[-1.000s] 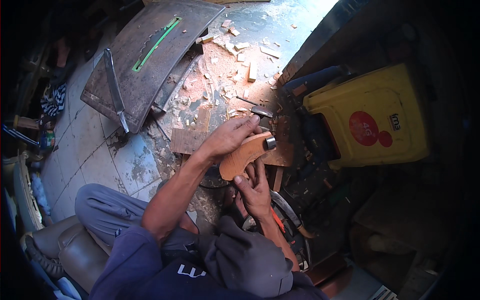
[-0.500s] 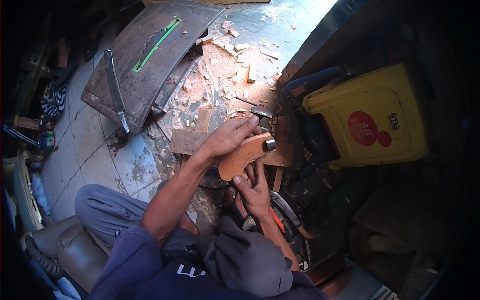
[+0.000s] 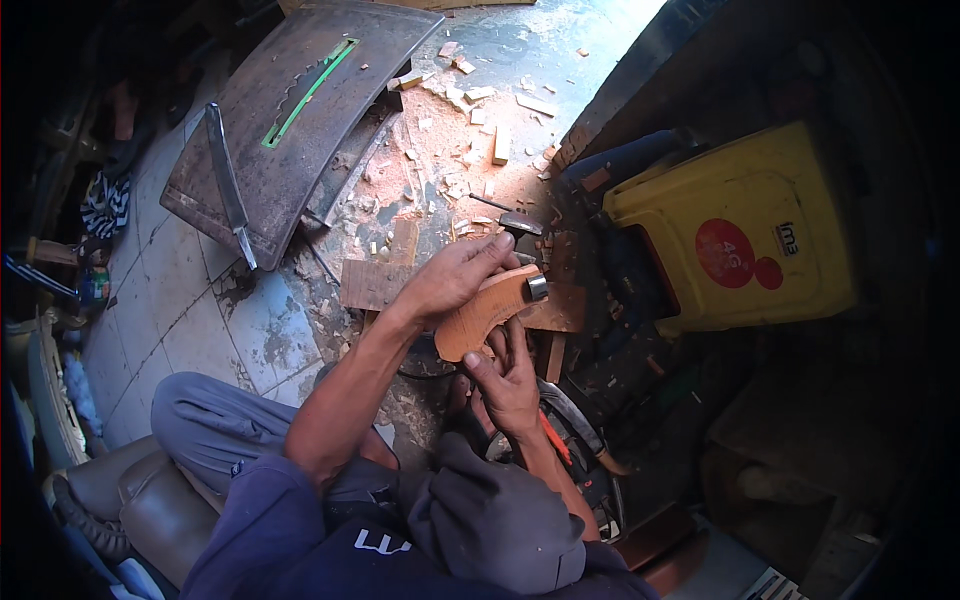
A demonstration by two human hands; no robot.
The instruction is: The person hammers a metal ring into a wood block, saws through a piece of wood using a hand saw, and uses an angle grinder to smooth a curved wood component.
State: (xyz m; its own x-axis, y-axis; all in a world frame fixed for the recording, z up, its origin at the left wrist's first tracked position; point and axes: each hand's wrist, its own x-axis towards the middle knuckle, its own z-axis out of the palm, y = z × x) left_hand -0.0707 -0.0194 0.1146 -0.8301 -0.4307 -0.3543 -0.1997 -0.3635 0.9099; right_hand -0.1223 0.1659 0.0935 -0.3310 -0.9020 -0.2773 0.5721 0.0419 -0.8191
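A curved orange-brown wooden piece (image 3: 478, 322) with a short metal band (image 3: 536, 288) at its upper right end is held between both hands in the middle of the view. My left hand (image 3: 452, 277) is closed on its upper edge, thumb toward a dark round metal object (image 3: 520, 223) just beyond it. My right hand (image 3: 507, 392) grips the lower end from below, thumb pressed on the wood; some of its fingers are hidden behind the piece. Below the right hand lie curved tools (image 3: 572, 410), one with an orange part.
A rusty metal saw table (image 3: 250, 150) with a green-edged blade slot stands upper left, a long metal bar (image 3: 228, 180) on it. Wood offcuts (image 3: 500, 145), sawdust and boards (image 3: 375, 280) cover the floor ahead. A yellow plastic panel (image 3: 740, 180) with a red sticker is at right, beside a dark wall.
Both hands and the wooden piece stay nearly in place; the whole view has shifted very slightly.
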